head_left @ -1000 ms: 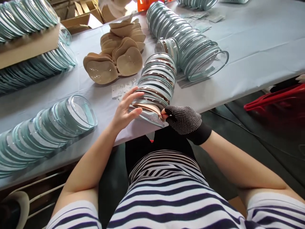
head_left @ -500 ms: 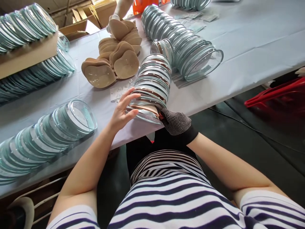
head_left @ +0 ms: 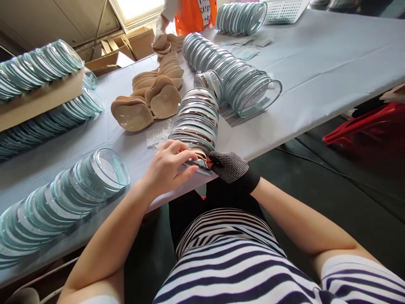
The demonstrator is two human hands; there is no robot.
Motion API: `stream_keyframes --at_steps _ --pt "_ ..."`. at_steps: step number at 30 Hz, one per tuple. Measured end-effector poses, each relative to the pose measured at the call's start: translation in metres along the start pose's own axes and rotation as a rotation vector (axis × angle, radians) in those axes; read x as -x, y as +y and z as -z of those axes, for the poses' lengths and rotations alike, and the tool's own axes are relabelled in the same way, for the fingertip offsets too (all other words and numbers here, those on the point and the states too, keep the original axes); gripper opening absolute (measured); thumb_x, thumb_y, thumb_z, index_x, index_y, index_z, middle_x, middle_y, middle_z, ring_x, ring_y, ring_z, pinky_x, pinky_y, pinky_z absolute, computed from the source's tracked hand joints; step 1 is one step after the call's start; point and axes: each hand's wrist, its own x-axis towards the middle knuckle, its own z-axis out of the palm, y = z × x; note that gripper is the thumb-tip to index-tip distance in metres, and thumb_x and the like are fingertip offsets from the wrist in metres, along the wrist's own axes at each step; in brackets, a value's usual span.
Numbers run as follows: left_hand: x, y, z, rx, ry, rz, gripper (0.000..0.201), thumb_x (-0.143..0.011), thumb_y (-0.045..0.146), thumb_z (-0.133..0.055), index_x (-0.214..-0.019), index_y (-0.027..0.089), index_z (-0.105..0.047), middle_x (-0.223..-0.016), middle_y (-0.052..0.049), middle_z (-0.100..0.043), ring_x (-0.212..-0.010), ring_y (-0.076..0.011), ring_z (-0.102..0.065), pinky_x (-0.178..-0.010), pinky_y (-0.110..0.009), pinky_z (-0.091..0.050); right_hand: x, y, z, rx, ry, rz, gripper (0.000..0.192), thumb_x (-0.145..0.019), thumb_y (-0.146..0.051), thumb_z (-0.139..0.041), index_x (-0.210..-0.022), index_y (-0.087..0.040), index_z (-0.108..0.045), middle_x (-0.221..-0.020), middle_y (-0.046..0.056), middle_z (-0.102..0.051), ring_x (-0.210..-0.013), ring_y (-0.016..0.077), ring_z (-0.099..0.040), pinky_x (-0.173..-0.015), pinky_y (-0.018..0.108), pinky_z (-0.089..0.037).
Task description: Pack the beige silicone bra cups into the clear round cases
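A row of clear plastic cases (head_left: 198,114) with brown pieces inside stands on edge in front of me. My left hand (head_left: 172,162), bare, rests at the front case, its fingers stretched across the upper rim and the thumb apart. My right hand (head_left: 229,166) wears a black glove with white dots and is closed at the right edge of the front case, its fingertips pinching there. Brown silicone bra cups (head_left: 134,115) lie in an overlapping row beyond my left hand. A small printed clear bag (head_left: 156,137) lies beside the cases.
More clear cases stand in a long row (head_left: 230,71), in a row at the left (head_left: 63,202) and on a cardboard layer (head_left: 41,101). A person in an orange vest (head_left: 196,14) stands across the table (head_left: 316,71), a hand at the cups. A red stool (head_left: 363,131) is right.
My left hand has moved from the left side of the row onto the front case. My right hand stays at its right edge. The view has tilted up, showing more of the other person.
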Motion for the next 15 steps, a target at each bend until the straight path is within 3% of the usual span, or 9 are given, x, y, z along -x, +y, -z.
stream_keyframes --at_steps 3,5,8,12,15 --pt "-0.01 0.006 0.006 -0.104 -0.121 0.024 0.016 -0.09 0.038 -0.061 -0.091 0.023 -0.064 -0.1 -0.006 -0.061 -0.093 -0.024 -0.055 -0.085 -0.042 -0.044 -0.004 -0.004 0.016 -0.352 -0.222 0.045 0.018 -0.089 -0.031 -0.056 -0.09 -0.016 -0.067 -0.084 0.002 -0.07 -0.074 0.0124 -0.063 -0.071 0.024 -0.051" --pt "-0.014 0.009 0.007 -0.138 -0.157 -0.01 0.014 -0.09 0.035 -0.059 -0.086 0.021 -0.059 -0.101 -0.006 -0.062 -0.093 -0.0244 -0.054 -0.083 -0.042 -0.044 -0.003 -0.008 0.02 -0.476 -0.254 0.002 0.024 -0.089 -0.038 -0.058 -0.089 -0.015 -0.066 -0.079 0.001 -0.066 -0.069 0.0104 -0.057 -0.065 0.022 -0.048" --pt "-0.017 0.012 0.005 -0.178 -0.179 -0.063 0.013 -0.09 0.03 -0.056 -0.08 0.021 -0.054 -0.094 -0.006 -0.063 -0.088 -0.0242 -0.054 -0.079 -0.042 -0.044 0.001 -0.015 0.014 -0.478 -0.155 -0.066 0.027 -0.086 -0.041 -0.062 -0.081 -0.015 -0.066 -0.07 -0.001 -0.062 -0.063 0.0096 -0.052 -0.059 0.022 -0.044" --pt "-0.019 0.012 0.004 -0.225 -0.193 -0.062 0.015 -0.087 0.029 -0.054 -0.074 0.022 -0.051 -0.078 -0.004 -0.061 -0.076 -0.0228 -0.053 -0.072 -0.04 -0.042 0.006 -0.019 -0.001 -0.273 0.068 -0.025 0.021 -0.083 -0.037 -0.068 -0.081 -0.016 -0.066 -0.071 0.0 -0.066 -0.063 0.0101 -0.055 -0.062 0.023 -0.045" --pt "-0.021 0.009 0.003 -0.171 -0.225 -0.038 0.01 -0.085 0.028 -0.056 -0.077 0.022 -0.052 -0.069 -0.001 -0.06 -0.07 -0.0213 -0.055 -0.072 -0.039 -0.043 0.005 -0.018 -0.003 -0.2 0.084 0.04 0.017 -0.09 -0.033 -0.059 -0.087 -0.018 -0.066 -0.08 0.001 -0.07 -0.071 0.0113 -0.061 -0.069 0.024 -0.048"
